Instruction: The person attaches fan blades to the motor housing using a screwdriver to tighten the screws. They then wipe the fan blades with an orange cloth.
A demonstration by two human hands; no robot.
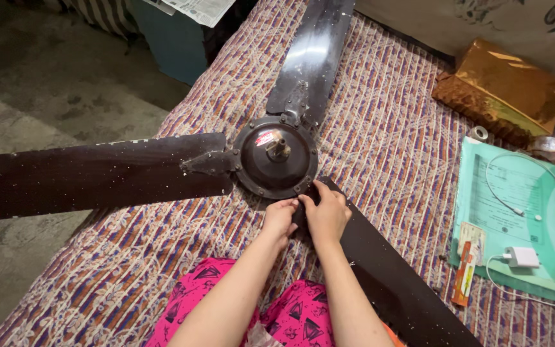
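A dark brown ceiling fan lies on a patterned bed cover (387, 135), its round motor hub (276, 157) facing up with a short shaft in the middle. One blade (85, 175) reaches left past the bed edge, another (313, 54) points away, a third (393, 283) runs toward the lower right. My left hand (280, 215) and my right hand (326, 215) meet at the hub's near rim, where the third blade's bracket joins it. Fingers of both pinch at that joint; whatever small part they hold is hidden.
A gold foil packet (502, 90) lies at the far right, with tape rolls (480, 133) beside it. A green plastic folder (515, 218) carries a white charger and cable (523, 257) and an orange tube (464, 279). Bare concrete floor (40, 83) is at left. Pink trousers cover my lap (290, 315).
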